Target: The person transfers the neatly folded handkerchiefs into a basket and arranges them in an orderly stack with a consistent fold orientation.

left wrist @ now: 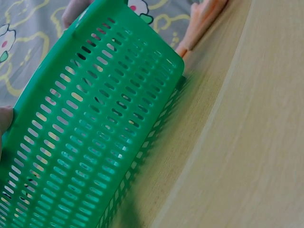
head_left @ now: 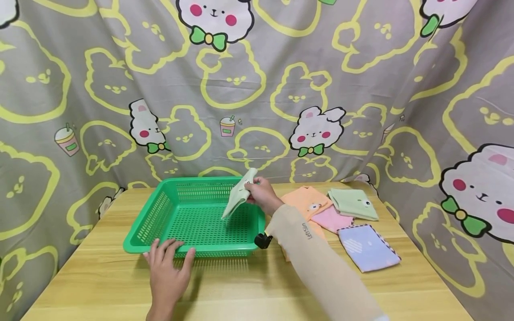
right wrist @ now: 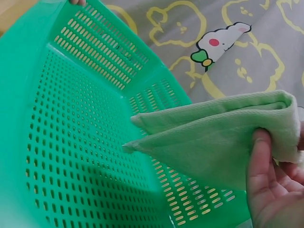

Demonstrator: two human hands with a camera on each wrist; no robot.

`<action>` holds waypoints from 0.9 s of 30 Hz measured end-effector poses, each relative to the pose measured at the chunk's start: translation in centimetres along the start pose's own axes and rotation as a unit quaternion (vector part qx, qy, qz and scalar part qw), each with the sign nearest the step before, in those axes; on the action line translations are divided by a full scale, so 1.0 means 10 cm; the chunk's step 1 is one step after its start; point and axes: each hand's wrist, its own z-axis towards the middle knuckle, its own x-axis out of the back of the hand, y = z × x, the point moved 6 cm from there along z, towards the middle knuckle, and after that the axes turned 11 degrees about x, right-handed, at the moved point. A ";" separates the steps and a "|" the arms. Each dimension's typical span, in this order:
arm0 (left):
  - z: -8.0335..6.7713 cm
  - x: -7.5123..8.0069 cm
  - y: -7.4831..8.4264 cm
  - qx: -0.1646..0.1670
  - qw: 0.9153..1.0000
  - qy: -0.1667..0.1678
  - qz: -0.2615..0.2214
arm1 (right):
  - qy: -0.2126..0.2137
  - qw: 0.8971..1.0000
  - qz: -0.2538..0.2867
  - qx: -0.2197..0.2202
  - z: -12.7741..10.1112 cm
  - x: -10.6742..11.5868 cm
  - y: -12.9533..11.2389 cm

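My right hand (head_left: 263,195) pinches a folded pale green towel (right wrist: 209,137) between thumb and fingers. The towel hangs tilted over the right part of a green plastic basket (head_left: 138,229), above its perforated floor and apart from it. In the right wrist view, its folded layers fan out toward the basket. My left hand (head_left: 169,272) rests at the basket's front rim, toward the left corner, with fingers spread and lightly bent over the edge. Only parts of that hand show in the left wrist view, beside the rim (left wrist: 35,90).
Right of the basket lie an orange towel (head_left: 304,199), a pink towel (head_left: 333,220), another green towel (head_left: 353,203) and a blue towel (head_left: 367,247) with a striped edge. All are on the wooden table (head_left: 225,290). A patterned curtain (head_left: 265,93) stands behind and along both sides.
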 end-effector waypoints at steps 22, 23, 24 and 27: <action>0.01 0.00 0.03 0.000 1.000 -0.003 -0.001 | -0.036 0.999 -0.015 -0.025 -0.02 -0.10 0.10; 0.01 0.00 0.03 0.001 1.000 -0.004 0.001 | -0.036 0.999 -0.015 -0.025 -0.02 -0.11 0.10; 0.01 0.00 0.02 0.003 1.000 -0.005 0.002 | -0.037 0.999 -0.014 -0.026 -0.01 -0.12 0.11; 0.01 0.00 0.02 0.006 1.000 -0.009 0.004 | -0.041 0.999 -0.017 -0.025 0.00 -0.15 0.12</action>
